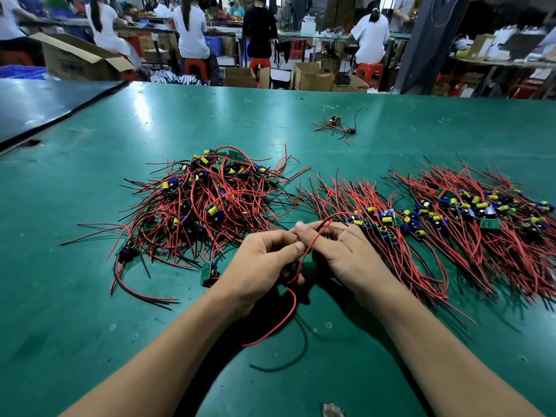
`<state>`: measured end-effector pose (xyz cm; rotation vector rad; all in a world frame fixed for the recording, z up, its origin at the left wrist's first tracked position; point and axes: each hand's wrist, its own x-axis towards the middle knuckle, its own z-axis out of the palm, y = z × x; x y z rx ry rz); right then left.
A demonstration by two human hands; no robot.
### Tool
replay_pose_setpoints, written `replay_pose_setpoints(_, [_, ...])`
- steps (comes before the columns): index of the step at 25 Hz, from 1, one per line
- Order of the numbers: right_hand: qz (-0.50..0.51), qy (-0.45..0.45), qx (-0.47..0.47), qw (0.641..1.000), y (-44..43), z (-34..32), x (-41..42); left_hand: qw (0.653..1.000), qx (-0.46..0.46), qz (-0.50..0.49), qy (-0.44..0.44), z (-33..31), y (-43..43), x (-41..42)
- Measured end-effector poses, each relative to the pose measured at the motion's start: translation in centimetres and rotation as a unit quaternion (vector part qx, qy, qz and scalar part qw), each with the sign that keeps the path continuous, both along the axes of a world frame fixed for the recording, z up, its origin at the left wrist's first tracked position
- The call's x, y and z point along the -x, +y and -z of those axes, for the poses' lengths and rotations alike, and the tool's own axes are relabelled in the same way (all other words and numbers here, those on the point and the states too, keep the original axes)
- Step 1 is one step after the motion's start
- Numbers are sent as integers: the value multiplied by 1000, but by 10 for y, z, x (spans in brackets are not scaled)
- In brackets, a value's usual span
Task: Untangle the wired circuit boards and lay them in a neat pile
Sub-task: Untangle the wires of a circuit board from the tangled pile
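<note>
A tangled heap of small circuit boards with red and black wires (204, 203) lies left of centre on the green table (90, 296). Two combed-out piles lie to the right, a nearer pile (379, 224) and a farther-right pile (487, 215). My left hand (261, 266) curls round one circuit board (290, 270), mostly hidden in the palm, whose red wire (279, 323) and black wire hang toward me. My right hand (340, 248) pinches that board's upper red wire, touching the left hand's fingertips.
A loose board (209, 272) lies just left of my left hand. A small separate tangle (335, 126) sits far back on the table, with a rubber band (247, 126) to its left. Seated people, cardboard boxes and red stools fill the background beyond the table edge.
</note>
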<state>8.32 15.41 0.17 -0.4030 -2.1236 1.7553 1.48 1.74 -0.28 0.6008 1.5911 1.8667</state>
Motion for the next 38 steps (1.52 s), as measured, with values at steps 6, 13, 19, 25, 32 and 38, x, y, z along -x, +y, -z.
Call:
replay_pose_setpoints(6, [74, 73, 123, 987, 1, -4, 2, 1000, -10, 16, -20, -2, -1, 3])
replay_pose_setpoints(13, [37, -10, 332, 943, 11, -17, 1, 999, -5, 36, 0, 0, -4, 6])
replay_pose_setpoints(19, [29, -1, 209, 978, 13, -7, 2, 1000, 3, 16, 4, 3, -4, 10])
replay_pose_setpoints(25, [-10, 21, 22, 999, 1, -1, -2, 999, -8, 36, -8, 5, -5, 11])
replay_pose_setpoints(32, [96, 46, -13, 994, 10, -4, 2, 997, -10, 77, -5, 2, -6, 10])
replay_pose_setpoints(38, [104, 97, 165, 976, 12, -6, 4, 996, -8, 87, -8, -1, -5, 7])
